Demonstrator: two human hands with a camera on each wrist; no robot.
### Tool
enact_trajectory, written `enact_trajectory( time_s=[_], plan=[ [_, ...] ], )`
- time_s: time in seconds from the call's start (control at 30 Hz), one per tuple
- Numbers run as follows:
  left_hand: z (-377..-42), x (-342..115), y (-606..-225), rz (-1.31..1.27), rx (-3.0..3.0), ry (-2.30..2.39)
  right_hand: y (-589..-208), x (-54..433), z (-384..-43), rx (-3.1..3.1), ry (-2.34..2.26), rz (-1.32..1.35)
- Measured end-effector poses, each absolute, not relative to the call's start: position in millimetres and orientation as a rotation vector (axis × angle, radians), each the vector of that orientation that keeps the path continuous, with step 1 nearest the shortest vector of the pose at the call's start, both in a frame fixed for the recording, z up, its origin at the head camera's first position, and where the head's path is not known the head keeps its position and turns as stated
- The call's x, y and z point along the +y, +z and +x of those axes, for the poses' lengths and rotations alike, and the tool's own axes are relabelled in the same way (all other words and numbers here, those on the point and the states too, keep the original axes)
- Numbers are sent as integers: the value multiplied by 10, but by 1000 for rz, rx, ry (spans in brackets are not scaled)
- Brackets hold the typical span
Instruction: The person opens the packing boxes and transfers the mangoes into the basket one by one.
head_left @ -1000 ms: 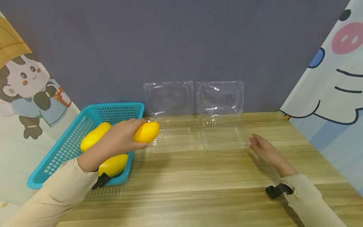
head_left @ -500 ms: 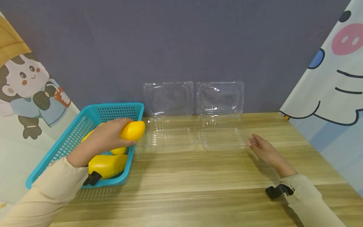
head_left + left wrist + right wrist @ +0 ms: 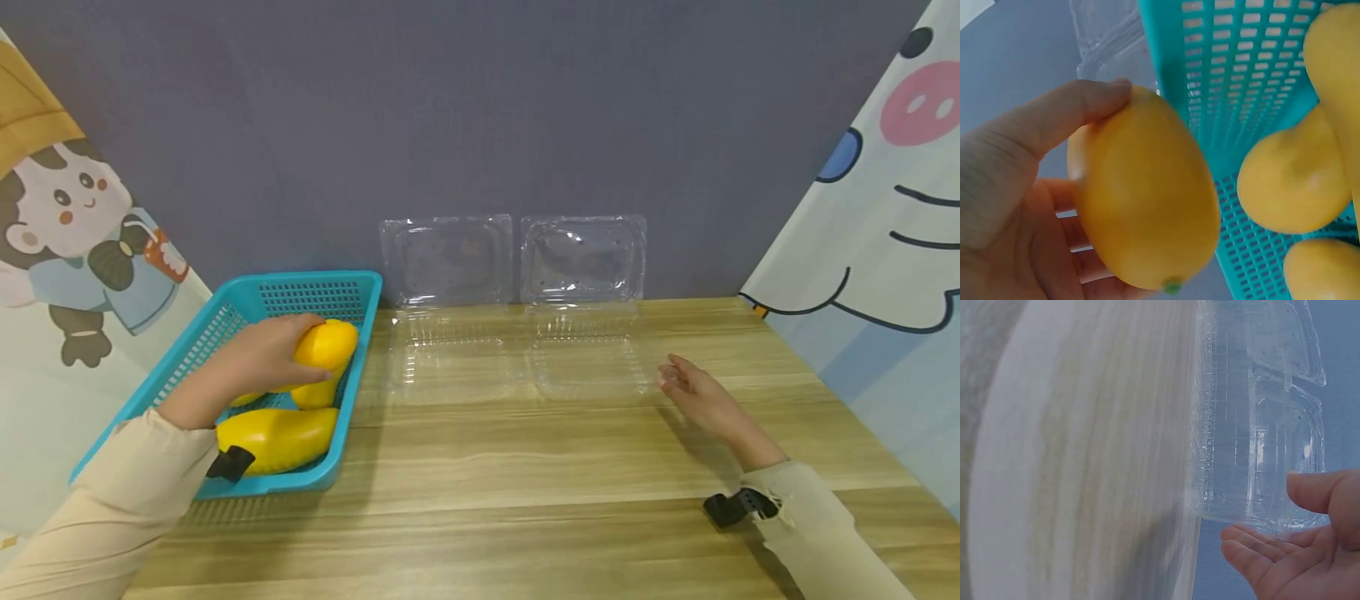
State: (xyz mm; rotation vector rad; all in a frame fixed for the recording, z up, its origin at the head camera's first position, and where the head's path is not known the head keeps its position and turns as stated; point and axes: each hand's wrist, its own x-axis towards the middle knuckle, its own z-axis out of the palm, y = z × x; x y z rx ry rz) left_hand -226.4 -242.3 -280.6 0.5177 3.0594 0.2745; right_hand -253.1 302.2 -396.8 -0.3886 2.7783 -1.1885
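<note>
My left hand (image 3: pixel 258 358) grips a smooth yellow mango (image 3: pixel 330 343) over the right side of the turquoise basket (image 3: pixel 372 300). In the left wrist view, thumb and fingers wrap this mango (image 3: pixel 1147 194), and a small green stem tip shows at its lower end. Other yellow fruits lie inside the basket, such as a long curved one (image 3: pixel 281 437) near its front; the hand partly hides the rest. My right hand (image 3: pixel 701 400) is at the right edge of a clear plastic clamshell box (image 3: pixel 588 367), its fingers relaxed and holding nothing in the right wrist view.
A second clear clamshell box (image 3: pixel 457 367) stands between the basket and the first box. Both lids (image 3: pixel 450 262) are raised against the grey wall (image 3: pixel 480 125). Wooden tabletop (image 3: pixel 480 500) extends in front of the boxes.
My left hand has carried the mango leftward, from beyond the basket's right rim to over its inside. The right hand and the boxes stay put.
</note>
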Motion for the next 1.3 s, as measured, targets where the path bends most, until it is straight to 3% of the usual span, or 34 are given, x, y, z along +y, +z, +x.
enact_trajectory(
  time_s=[1.3],
  plan=[
    [-2463, -3030, -3045, 281, 2681, 248, -3959, 3007, -2546, 2789, -1148, -379]
  ],
)
